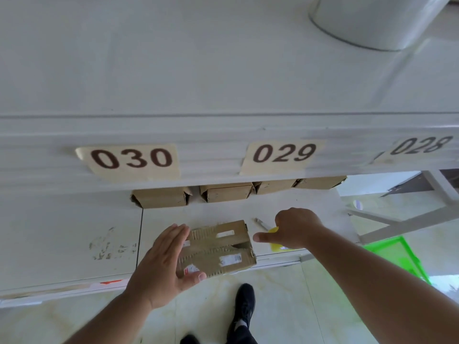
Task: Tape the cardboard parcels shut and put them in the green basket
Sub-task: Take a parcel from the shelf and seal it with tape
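Left hand [164, 264] flat against untaped parcel [216, 248], green basket [395, 256] apart.

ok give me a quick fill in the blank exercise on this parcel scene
1. The left hand lies flat against the ____ parcel.
2. The label left of 029 reads ____.
3. The basket on the floor at right is ____.
4. The right hand reaches over a ____ tool.

Missing words: cardboard; 030; green; yellow
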`<action>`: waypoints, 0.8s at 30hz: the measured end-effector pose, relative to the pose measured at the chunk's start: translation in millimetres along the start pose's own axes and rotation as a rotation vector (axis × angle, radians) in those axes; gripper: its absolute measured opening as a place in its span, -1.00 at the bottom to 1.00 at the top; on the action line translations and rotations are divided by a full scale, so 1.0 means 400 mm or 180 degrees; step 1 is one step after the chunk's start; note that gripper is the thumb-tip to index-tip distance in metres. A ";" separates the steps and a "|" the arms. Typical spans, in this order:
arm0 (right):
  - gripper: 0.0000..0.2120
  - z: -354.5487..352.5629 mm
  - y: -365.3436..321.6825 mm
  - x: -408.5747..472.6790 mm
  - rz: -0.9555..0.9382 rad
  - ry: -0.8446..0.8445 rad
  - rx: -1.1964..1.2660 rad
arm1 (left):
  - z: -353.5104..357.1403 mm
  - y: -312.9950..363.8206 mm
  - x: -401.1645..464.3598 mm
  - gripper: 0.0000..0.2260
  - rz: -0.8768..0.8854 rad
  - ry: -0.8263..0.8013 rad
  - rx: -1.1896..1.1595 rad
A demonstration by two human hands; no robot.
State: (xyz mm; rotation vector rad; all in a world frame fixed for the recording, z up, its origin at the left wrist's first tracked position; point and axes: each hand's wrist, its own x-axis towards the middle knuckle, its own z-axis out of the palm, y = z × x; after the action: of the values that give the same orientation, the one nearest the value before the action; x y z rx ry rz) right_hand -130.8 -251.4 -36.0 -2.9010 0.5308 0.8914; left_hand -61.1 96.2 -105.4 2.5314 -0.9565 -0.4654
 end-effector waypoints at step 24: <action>-0.21 -0.078 0.000 -0.041 -0.0058 -0.0125 0.0428 | -0.016 0.310 0.178 -0.08 0.0928 0.0139 0.0569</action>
State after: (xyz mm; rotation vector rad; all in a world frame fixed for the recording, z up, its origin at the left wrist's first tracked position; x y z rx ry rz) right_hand -126.9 -251.2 -1.1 -2.7580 0.5383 0.8727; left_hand -76.2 -36.3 -53.7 2.4839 -1.3775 -0.2455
